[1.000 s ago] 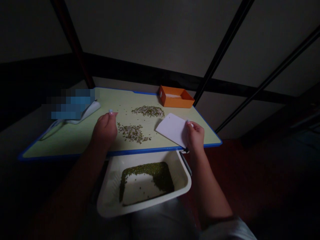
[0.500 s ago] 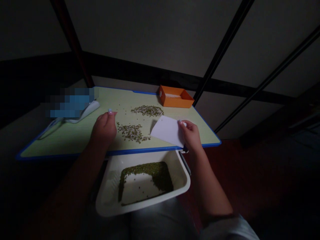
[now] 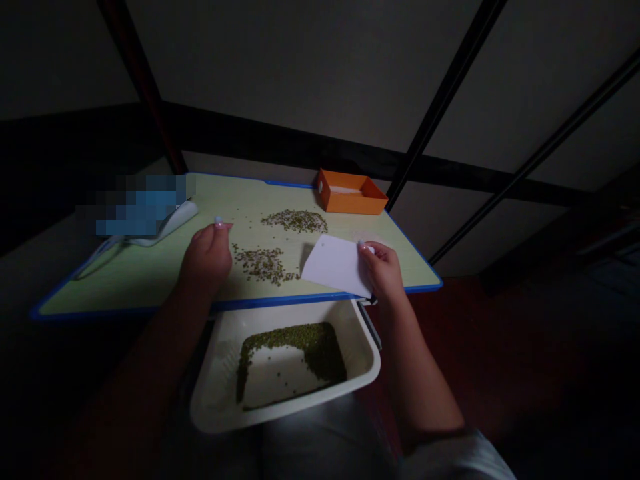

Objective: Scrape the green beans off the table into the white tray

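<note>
My right hand [image 3: 384,270] pinches a white, flat plastic scraper [image 3: 336,265] by its right end. The scraper is four-sided with a small hole in one corner, and it is tilted at the table's front edge. Left of it lies a pile of small green beans [image 3: 265,265], mung beans by their look. A second pile of beans [image 3: 296,221] lies farther back. My left hand [image 3: 207,255] is closed beside the near pile, thumb against finger; whether it holds anything is hidden. Below the table edge, a white basin [image 3: 367,377] holds many more green beans.
An orange open box [image 3: 357,203] with something pale inside stands at the back right of the blue-edged table [image 3: 125,280]. At the left are a white object with a cord [image 3: 175,223] and a blurred-out blue screen area [image 3: 143,212]. A panelled wall [image 3: 280,80] rises behind.
The scraper in my right hand has tipped slightly, its upper edge a little lower. My left hand and the bean piles look nearly the same.
</note>
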The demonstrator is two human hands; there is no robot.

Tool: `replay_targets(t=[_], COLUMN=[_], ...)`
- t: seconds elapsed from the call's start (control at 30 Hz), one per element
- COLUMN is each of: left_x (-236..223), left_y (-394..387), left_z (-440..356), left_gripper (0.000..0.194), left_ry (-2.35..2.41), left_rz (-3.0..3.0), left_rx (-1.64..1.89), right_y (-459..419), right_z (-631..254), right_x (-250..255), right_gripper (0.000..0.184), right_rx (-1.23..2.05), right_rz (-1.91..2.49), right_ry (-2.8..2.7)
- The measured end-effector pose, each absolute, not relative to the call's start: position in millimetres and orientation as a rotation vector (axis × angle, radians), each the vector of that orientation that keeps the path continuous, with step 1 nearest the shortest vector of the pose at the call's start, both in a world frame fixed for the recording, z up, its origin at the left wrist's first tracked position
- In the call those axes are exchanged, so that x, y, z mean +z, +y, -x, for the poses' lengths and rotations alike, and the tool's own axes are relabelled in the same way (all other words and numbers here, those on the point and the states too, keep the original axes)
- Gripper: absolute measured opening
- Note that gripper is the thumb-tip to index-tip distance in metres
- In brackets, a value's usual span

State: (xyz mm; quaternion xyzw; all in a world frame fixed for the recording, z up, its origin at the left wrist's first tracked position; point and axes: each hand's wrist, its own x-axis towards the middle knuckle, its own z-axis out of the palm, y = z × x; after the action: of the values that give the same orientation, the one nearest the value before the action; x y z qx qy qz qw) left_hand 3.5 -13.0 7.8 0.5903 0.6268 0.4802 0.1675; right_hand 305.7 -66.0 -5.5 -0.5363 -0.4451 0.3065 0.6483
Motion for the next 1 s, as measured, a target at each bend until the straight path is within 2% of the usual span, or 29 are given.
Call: replay_targets(t=[1.0], left_x=[6.6], left_y=[-13.0], left_z=[-3.4], left_gripper=[0.038], left_ry=[1.763], left_rz=[-1.670], left_rx=[1.396], right_y=[-66.2], right_z=[-302.7], right_x=[-2.7], right_gripper=[0.042], right_rx=[0.658], right_rz=[1.257], right_ry=[-0.891])
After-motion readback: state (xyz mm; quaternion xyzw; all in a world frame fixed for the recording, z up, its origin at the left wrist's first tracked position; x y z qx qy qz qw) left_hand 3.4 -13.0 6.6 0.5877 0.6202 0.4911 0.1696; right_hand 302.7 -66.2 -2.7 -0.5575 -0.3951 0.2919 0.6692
